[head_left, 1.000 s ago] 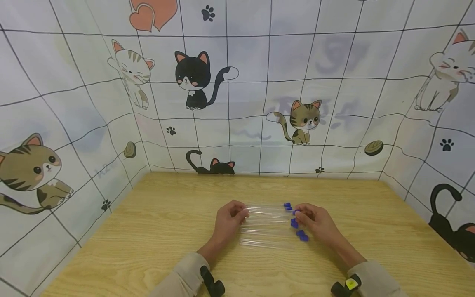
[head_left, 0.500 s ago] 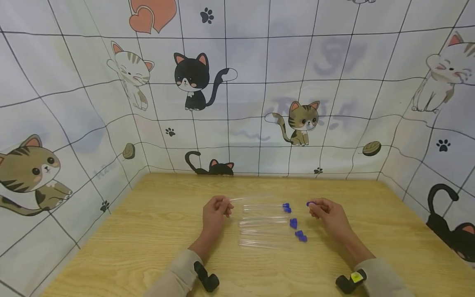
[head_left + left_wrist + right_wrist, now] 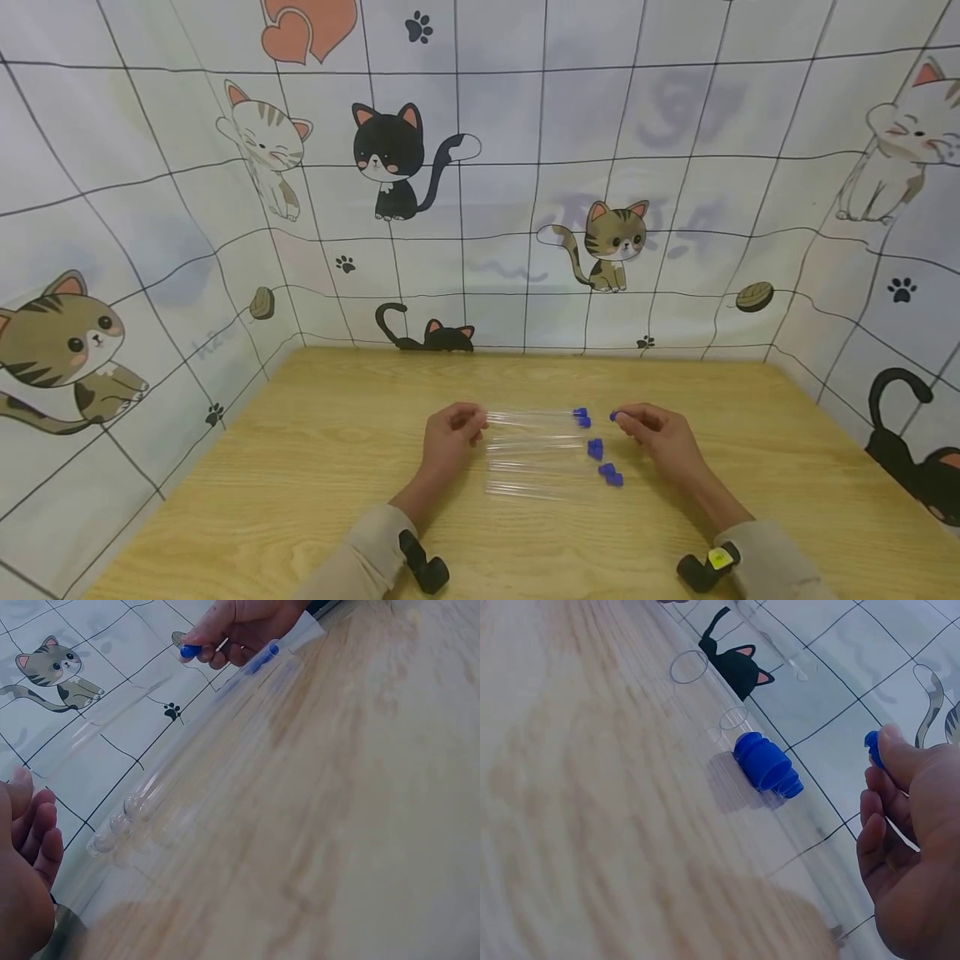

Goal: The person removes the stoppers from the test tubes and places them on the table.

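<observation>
My left hand (image 3: 452, 442) pinches the near end of a clear test tube (image 3: 105, 726), held above the table and angled toward the other hand. Between finger and thumb, my right hand (image 3: 663, 437) holds a small blue stopper (image 3: 873, 748); it is apart from the tube's mouth. Below, several clear test tubes (image 3: 532, 467) lie side by side on the table. Near their right ends sit several blue stoppers (image 3: 595, 449), a few in contact with one another. In the right wrist view, loose blue stoppers (image 3: 765, 761) lie close to round tube mouths.
The wooden tabletop (image 3: 300, 483) extends around both hands. A white cloth with printed cats and grid lines (image 3: 495, 183) hangs behind it and along both sides. Black wrist cameras (image 3: 423, 565) are strapped at both sleeves.
Both hands first moved apart from close by the tubes, the left with a tube and the right with a blue stopper. Since then they have come slightly nearer each other.
</observation>
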Motion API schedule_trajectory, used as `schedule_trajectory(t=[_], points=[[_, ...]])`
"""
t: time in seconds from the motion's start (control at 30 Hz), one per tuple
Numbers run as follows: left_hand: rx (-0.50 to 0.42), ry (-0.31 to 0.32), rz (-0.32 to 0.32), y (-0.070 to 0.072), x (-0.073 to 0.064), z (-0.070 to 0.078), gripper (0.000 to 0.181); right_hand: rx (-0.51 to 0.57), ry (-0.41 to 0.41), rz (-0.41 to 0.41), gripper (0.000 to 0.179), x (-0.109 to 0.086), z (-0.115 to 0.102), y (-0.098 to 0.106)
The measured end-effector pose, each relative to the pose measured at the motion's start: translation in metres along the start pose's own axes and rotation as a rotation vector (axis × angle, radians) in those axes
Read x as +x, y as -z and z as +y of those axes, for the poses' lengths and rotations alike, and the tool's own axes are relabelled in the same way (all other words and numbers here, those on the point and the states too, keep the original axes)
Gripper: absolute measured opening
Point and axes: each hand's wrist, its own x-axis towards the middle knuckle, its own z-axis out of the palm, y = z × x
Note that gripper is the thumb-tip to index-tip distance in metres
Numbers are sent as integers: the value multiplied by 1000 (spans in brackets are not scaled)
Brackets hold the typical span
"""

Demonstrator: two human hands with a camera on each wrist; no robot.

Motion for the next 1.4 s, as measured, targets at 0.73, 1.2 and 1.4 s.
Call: schedule_trajectory(t=[0.73, 1.2, 1.4], points=[[82, 26, 148, 0, 11, -40, 17, -214, 0, -34, 36, -3, 4, -18], [83, 38, 140, 0, 0, -13, 15, -289, 73, -9, 28, 3, 6, -25], [108, 65, 153, 0, 9, -37, 16, -319, 93, 1, 26, 5, 6, -26]])
